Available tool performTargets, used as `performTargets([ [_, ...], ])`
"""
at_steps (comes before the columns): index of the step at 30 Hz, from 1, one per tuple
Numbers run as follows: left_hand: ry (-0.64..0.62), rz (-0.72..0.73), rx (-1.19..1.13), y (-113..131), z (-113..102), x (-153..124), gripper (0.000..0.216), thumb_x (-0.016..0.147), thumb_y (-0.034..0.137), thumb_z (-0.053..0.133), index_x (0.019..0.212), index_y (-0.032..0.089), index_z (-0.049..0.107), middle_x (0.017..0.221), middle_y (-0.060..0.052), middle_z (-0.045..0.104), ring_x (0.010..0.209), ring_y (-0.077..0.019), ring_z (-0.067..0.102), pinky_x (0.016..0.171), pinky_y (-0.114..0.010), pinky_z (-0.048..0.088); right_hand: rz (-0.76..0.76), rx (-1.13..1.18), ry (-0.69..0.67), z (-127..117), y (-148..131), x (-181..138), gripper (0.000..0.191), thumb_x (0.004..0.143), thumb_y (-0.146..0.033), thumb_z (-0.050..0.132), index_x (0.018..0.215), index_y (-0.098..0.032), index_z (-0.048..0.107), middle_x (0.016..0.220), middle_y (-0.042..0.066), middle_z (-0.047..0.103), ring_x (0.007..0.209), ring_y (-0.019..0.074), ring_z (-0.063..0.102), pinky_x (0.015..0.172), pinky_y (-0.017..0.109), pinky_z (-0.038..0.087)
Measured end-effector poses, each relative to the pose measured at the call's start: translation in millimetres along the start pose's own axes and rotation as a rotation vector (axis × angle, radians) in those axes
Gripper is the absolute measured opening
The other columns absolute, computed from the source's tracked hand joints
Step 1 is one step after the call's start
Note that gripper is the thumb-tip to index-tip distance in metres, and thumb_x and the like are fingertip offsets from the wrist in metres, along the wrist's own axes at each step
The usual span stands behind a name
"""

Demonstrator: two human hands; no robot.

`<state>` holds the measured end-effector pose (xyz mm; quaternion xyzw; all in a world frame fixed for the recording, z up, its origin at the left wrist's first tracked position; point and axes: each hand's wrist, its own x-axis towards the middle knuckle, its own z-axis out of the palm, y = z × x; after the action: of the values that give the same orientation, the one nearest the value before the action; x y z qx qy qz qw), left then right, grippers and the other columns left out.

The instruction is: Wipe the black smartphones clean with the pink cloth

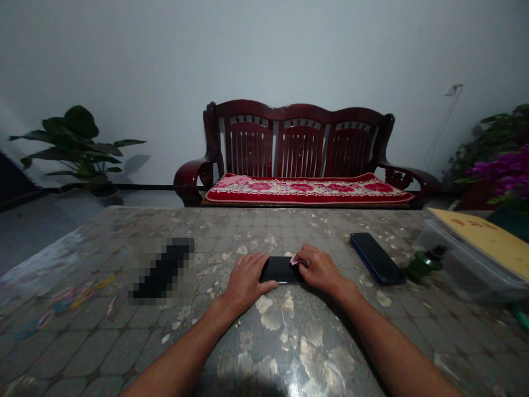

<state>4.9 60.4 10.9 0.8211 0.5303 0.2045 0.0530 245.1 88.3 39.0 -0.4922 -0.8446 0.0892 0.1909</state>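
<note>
A black phone lies flat on the patterned table in front of me. My left hand rests on its left end, fingers curled over the edge and thumb along its near side. My right hand sits at the phone's right end, fingers pinched on a small pink piece pressed against the screen.
A second dark phone lies to the right, with a small green object beside it. A clear plastic box with a yellow sheet stands at the far right. Coloured rubber bands are scattered at the left. A wooden bench stands behind the table.
</note>
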Motion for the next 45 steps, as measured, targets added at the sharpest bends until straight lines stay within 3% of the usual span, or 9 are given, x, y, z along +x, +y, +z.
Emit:
performTargets([
  [5,0.012,0.002,-0.005,-1,1,0,0.065,0.078,0.047,0.08,0.131,0.017,0.059,0.132,-0.016,0.065,0.122,-0.0341,0.06,0.108,-0.051,0.042,0.092,-0.05,0.046,-1,5,1,0.027,0.083,-0.009,0.053,0.092,-0.021,0.076,0.091,0.005,0.068,0.082,0.017,0.062,0.069,0.024,0.039],
  [12,0.021,0.015,-0.003,0,-1,0,0.064,0.077,0.047,0.081,0.13,0.018,0.06,0.13,-0.015,0.067,0.121,-0.034,0.061,0.107,-0.05,0.043,-0.054,0.06,-0.066,0,0,-1,0.032,0.077,-0.007,0.055,0.094,-0.024,0.077,0.087,0.002,0.068,0.081,0.0158,0.063,0.071,0.023,0.04],
  [19,0.037,0.016,-0.002,0,0,0,0.06,0.079,0.05,0.078,0.129,0.021,0.061,0.13,-0.014,0.067,0.121,-0.0337,0.061,0.108,-0.051,0.042,0.101,-0.081,0.044,-1,5,1,0.028,0.084,-0.011,0.053,0.094,-0.022,0.077,0.093,0.005,0.069,0.082,0.0174,0.062,0.069,0.025,0.04],
  [26,0.032,0.014,-0.011,-1,2,-1,0.062,0.079,0.049,0.078,0.13,0.018,0.061,0.131,-0.015,0.067,0.122,-0.0339,0.061,0.109,-0.052,0.041,-0.088,0.021,-0.061,1,-5,-3,0.033,0.077,-0.008,0.055,0.095,-0.025,0.077,0.087,0.002,0.068,0.082,0.0163,0.063,0.07,0.024,0.04],
  [34,0.029,0.017,-0.012,2,-1,0,0.058,0.081,0.05,0.076,0.129,0.021,0.062,0.132,-0.014,0.066,0.122,-0.0336,0.061,0.109,-0.052,0.041,0.132,-0.083,0.026,-4,4,1,0.027,0.082,-0.012,0.054,0.091,-0.023,0.077,0.093,0.005,0.071,0.081,0.0174,0.063,0.067,0.025,0.039],
  [41,0.029,0.026,0.002,-1,2,-1,0.06,0.08,0.05,0.078,0.129,0.02,0.062,0.132,-0.014,0.067,0.123,-0.0336,0.06,0.109,-0.052,0.04,-0.064,0.033,-0.063,0,-5,-2,0.031,0.075,-0.008,0.055,0.091,-0.024,0.077,0.088,0.002,0.07,0.08,0.016,0.064,0.07,0.023,0.041],
  [45,0.021,0.024,0.018,0,2,-1,0.061,0.079,0.049,0.079,0.129,0.019,0.062,0.133,-0.014,0.066,0.124,-0.0338,0.06,0.11,-0.052,0.04,-0.005,-0.016,-0.041,-3,-1,-1,0.029,0.077,-0.009,0.055,0.089,-0.023,0.077,0.089,0.003,0.07,0.08,0.0166,0.064,0.069,0.024,0.04],
])
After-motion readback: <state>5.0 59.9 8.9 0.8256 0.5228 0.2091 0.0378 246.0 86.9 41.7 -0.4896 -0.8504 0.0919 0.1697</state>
